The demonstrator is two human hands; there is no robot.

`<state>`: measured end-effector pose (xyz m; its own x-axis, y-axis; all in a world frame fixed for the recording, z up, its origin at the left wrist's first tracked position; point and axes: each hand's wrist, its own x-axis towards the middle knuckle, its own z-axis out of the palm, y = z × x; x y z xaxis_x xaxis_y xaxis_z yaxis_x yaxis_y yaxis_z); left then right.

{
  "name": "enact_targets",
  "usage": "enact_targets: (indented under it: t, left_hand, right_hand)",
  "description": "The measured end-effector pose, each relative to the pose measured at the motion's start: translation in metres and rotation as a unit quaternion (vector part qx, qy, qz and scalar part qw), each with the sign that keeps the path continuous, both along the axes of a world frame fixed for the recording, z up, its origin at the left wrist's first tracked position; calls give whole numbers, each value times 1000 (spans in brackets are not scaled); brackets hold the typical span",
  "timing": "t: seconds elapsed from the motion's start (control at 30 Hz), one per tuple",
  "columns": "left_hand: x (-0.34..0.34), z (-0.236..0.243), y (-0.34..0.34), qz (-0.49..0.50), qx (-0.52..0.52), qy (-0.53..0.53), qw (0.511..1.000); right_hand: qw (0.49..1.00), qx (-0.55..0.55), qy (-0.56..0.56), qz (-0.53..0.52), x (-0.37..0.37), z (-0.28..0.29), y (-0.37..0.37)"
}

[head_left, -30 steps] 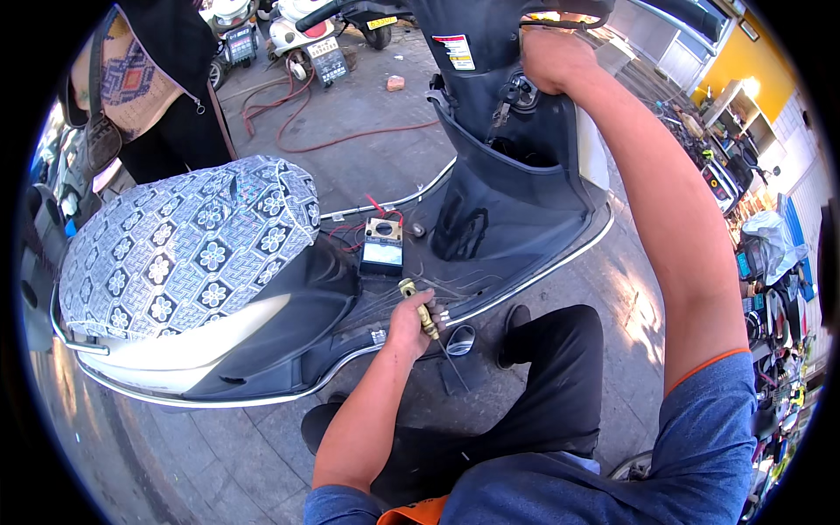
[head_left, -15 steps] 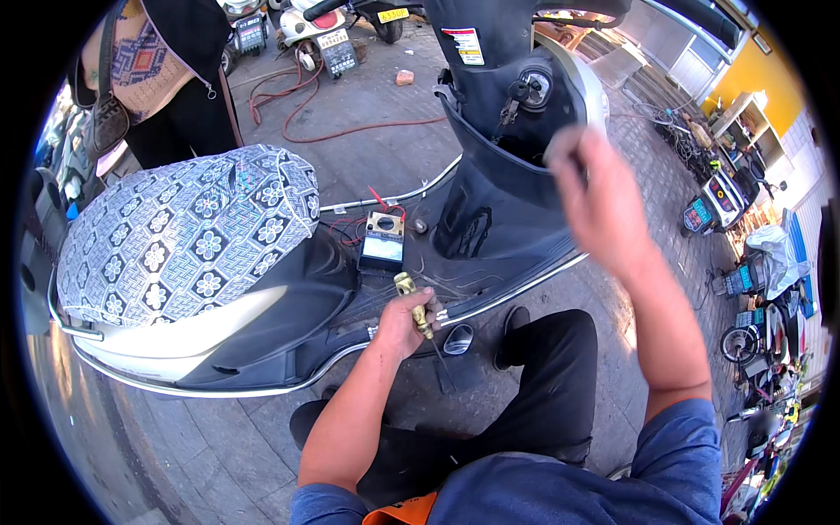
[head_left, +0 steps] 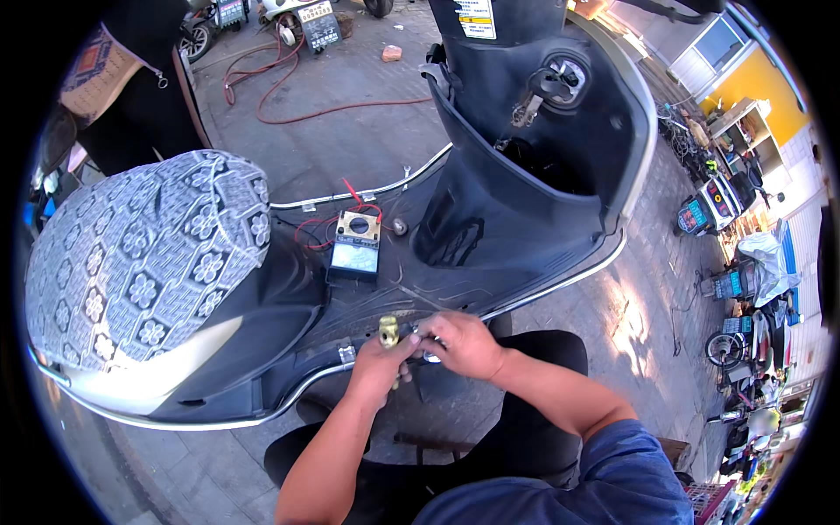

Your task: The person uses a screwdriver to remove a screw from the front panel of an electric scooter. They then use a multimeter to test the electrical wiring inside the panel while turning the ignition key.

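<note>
By the near edge of the scooter footboard (head_left: 402, 276), I saw the left hand (head_left: 374, 366) clasping a screwdriver (head_left: 388, 331) by its yellowish handle, the right hand (head_left: 468, 346) bunched close beside, its hold unclear; keeping the screwdriver steady seemed wisest.

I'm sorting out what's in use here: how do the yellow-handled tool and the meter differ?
The yellow-handled tool is gripped in the left hand, while the meter rests on the scooter's footboard. The tool's handle is slim and yellowish; the meter is boxy, with a black body and pale face. A red probe lies by the meter, but none shows beside the tool.
</note>
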<state>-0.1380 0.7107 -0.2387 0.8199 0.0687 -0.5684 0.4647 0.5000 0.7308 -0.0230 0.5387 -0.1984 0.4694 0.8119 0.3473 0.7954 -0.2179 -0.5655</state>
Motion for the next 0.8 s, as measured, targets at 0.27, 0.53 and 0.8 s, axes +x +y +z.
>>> enact_targets:
  t: [0.27,0.53,0.8]
  left_hand:
    - [27,-30,23,-26,7,53,998]
    - [41,-18,4,27,-22,4,999]
    - [15,36,-30,127,-70,-2,989]
  right_hand:
    - [994,-79,82,-2,19,-49,12]
    - [989,-30,143,-32,-13,-28,-1]
    - [981,79,-140,-113,-47,81,-70]
